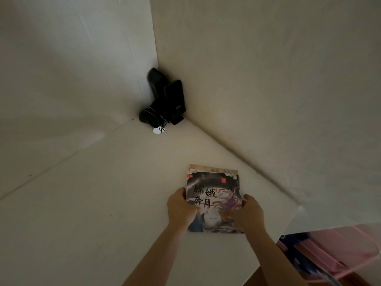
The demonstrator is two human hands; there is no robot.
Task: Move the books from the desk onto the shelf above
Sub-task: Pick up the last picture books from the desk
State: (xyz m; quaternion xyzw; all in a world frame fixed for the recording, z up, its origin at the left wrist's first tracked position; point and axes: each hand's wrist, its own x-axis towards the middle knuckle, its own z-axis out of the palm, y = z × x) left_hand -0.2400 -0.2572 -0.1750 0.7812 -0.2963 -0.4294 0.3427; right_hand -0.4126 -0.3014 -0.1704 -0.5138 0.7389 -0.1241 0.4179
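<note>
home bedroom | white shelf (103, 203) | pink bedding (329, 250) below

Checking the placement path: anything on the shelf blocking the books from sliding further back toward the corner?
Nothing visible. The books, held at their sides by the left hand and right hand, lie on the bare white shelf. The black devices sit far back in the corner, well apart from them.

We note two thin picture books (214, 195) stacked flat on the white shelf (103, 203) near its right wall. The top cover is dark, with black characters; a paler cover edge protrudes behind.
</note>
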